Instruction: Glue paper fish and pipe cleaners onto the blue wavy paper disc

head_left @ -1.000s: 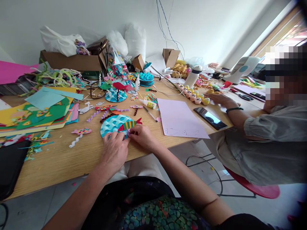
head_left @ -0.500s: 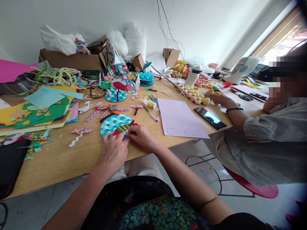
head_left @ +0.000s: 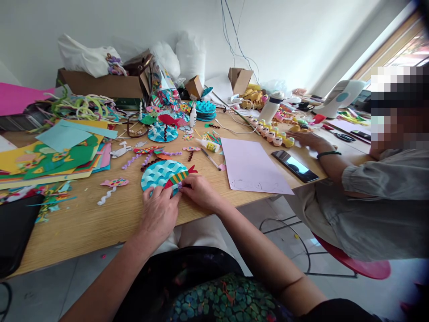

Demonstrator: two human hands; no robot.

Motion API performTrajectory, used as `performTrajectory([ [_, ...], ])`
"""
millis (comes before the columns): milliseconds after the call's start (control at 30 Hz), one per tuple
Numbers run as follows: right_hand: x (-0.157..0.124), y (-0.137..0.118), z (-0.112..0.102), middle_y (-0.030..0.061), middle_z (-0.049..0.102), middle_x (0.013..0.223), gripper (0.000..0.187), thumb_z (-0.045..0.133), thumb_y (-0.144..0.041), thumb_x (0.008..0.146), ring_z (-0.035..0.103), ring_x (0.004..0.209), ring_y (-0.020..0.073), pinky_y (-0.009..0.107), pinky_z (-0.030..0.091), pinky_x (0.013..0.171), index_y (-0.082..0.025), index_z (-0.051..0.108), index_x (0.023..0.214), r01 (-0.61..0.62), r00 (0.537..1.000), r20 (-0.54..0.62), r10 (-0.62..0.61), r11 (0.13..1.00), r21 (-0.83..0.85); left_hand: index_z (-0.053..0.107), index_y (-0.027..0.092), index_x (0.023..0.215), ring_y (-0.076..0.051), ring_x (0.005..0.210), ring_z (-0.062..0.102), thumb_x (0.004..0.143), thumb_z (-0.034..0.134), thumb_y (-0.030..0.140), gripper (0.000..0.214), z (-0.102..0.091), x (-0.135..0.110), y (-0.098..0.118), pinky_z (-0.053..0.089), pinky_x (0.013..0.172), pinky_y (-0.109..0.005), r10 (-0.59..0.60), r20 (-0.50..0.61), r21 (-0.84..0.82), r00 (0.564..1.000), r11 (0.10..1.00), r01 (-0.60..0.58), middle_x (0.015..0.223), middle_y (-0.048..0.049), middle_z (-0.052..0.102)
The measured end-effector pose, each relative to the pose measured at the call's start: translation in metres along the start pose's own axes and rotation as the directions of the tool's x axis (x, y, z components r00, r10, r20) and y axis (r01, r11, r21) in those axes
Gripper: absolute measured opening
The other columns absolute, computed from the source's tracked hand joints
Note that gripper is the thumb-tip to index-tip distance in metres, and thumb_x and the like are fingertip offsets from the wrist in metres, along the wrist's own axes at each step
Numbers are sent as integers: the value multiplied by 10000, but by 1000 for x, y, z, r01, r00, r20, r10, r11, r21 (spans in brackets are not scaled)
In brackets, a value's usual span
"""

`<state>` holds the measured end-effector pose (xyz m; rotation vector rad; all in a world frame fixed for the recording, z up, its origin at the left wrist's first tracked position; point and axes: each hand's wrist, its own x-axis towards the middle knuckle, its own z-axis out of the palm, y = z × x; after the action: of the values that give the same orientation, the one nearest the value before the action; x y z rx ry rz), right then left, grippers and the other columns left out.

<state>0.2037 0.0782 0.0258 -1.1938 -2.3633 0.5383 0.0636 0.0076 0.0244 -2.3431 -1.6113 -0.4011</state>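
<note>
A round blue disc with a wave pattern [head_left: 156,172] lies at the table's front edge. A paper fish with green and yellow stripes and a red head and tail [head_left: 180,178] rests over its right part. My left hand [head_left: 160,208] has its bent fingers pressed on the disc's near edge, by the fish's head. With fingertips pinched, my right hand [head_left: 198,190] holds a small purple pipe cleaner [head_left: 180,184] against the fish's lower side. The fingertips hide part of both. Behind the disc are a spotted paper fish [head_left: 150,150] and curled lilac pipe cleaners [head_left: 132,161].
Left are coloured paper sheets [head_left: 63,136], a dotted fish [head_left: 115,182] and a black phone [head_left: 20,232]. A glue bottle [head_left: 210,145], a pen [head_left: 211,159] and a lilac sheet [head_left: 253,165] lie right. A co-worker's hand [head_left: 310,139] rests beyond a phone [head_left: 295,165].
The striped fish has shifted a little to the right on the disc, and its red tail shows further out. Both my hands stay almost in place.
</note>
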Motion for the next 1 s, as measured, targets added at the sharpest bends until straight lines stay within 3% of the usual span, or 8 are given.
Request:
performTrajectory([
  [567,2,1,4,68,632,696,236,532,-253,838,510,637,131,240,293,570,-123,662,690,-103,995,8,104,993,-64,679,231,914,-270,879,519,811,457,182,249,6,5,-5,337,789,-448,23,29,-19,999,1000,-23,854,-75,643],
  [1000,3,6,9,64,639,763,206,519,-249,839,522,677,124,229,311,599,-129,654,741,-62,997,-39,60,997,-42,675,215,935,-264,848,521,831,455,189,245,1,3,-1,343,761,-436,17,15,15,1000,1000,-18,837,-66,632],
])
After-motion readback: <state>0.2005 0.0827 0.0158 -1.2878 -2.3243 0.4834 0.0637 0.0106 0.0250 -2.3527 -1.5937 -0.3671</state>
